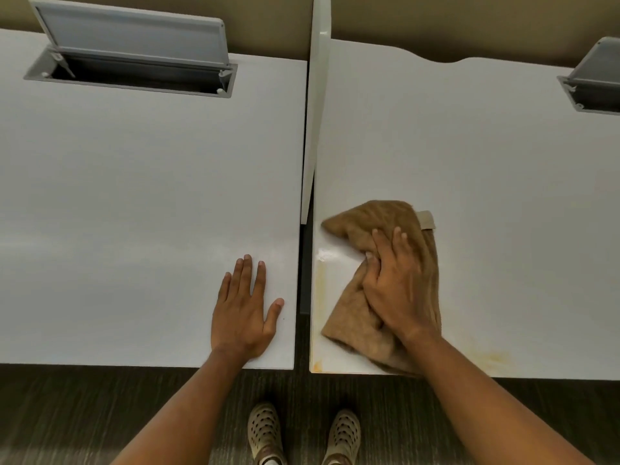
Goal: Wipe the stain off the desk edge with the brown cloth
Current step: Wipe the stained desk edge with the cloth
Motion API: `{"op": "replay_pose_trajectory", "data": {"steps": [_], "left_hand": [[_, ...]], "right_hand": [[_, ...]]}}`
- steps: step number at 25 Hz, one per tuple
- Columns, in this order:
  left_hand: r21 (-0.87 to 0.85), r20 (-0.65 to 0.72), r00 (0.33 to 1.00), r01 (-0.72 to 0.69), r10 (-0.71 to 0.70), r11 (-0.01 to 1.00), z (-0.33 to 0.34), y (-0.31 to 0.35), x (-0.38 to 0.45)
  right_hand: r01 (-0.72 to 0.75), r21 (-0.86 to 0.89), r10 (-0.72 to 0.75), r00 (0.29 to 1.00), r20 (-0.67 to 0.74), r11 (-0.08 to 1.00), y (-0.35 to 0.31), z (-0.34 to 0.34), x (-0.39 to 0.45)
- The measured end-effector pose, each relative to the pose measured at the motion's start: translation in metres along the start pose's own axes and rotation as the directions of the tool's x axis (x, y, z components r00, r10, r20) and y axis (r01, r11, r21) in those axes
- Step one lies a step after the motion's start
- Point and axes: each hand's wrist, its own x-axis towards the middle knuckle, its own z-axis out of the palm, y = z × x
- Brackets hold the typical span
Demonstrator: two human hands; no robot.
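Note:
A crumpled brown cloth (355, 226) lies on the right white desk (486, 182) near its left edge. My right hand (396, 283) presses down on the cloth and grips its folds. A yellowish stain (320, 280) runs along that left edge, beside a wet shiny patch, with an orange spot (317, 365) at the front corner. Another faint yellow smear (493, 359) sits near the front edge, right of my forearm. My left hand (245, 307) rests flat, fingers spread, on the left white desk (134, 196) close to its right edge.
A narrow gap (304, 280) separates the two desks, and a white divider panel (317, 95) stands between them further back. Each desk has a grey cable hatch with its lid raised (134, 52) (593, 82). Dark floor and my two shoes (302, 434) lie below.

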Motion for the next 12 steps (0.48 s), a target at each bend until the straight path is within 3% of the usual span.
{"op": "replay_pose_trajectory", "data": {"steps": [2,7,12], "left_hand": [[0.013,0.009,1.0,0.002,-0.002,1.0,0.001,0.0,0.001],[0.01,0.008,1.0,0.002,-0.002,1.0,0.0,0.001,0.001],[0.005,0.02,1.0,-0.014,0.014,1.0,-0.002,-0.001,-0.001]], "right_hand": [[-0.013,-0.034,0.015,0.999,0.048,0.999,-0.014,0.005,0.021],[0.21,0.002,-0.208,0.966,0.153,0.978,-0.035,0.004,0.015],[0.425,0.056,-0.422,0.859,0.29,0.903,-0.028,0.001,-0.05]]}}
